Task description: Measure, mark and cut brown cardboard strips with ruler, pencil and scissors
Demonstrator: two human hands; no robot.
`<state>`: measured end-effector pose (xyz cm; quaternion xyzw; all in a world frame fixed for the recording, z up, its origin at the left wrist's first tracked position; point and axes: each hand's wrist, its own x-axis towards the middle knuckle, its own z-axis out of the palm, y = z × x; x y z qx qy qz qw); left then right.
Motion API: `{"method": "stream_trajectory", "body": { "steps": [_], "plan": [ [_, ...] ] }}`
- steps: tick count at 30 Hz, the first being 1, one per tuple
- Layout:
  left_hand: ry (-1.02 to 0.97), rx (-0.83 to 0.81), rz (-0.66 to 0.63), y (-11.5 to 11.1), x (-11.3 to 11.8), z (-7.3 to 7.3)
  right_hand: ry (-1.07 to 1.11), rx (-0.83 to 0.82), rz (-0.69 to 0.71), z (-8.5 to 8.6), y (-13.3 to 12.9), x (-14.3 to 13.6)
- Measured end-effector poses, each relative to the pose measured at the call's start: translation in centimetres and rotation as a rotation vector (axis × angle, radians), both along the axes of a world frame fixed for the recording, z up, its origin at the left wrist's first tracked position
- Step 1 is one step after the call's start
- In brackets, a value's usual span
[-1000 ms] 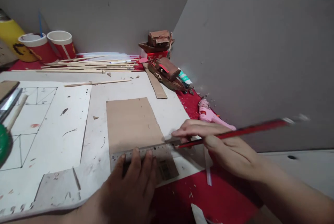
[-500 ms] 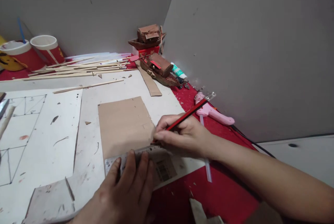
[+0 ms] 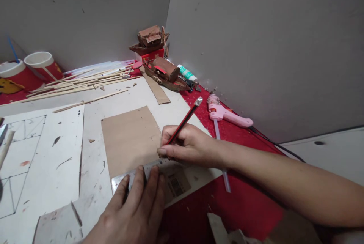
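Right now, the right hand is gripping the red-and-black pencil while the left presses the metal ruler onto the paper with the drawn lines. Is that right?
Not quite: the head view shows the left hand pressing the metal ruler onto the brown cardboard, not the paper with the drawn lines. The right hand does grip the red-and-black pencil.
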<state>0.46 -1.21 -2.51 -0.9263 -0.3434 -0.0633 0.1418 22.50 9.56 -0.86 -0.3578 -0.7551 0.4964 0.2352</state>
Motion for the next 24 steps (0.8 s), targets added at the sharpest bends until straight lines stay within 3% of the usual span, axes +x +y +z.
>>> {"method": "stream_trajectory", "body": {
  "steps": [19, 24],
  "plan": [
    [0.005, -0.003, 0.05, -0.57, 0.19, -0.47, -0.023, 0.168, 0.045, -0.37, -0.17, -0.03],
    [-0.004, 0.026, 0.036, -0.47, 0.15, -0.43, -0.001, 0.139, 0.031, -0.58, -0.15, 0.03]
  ]
}}
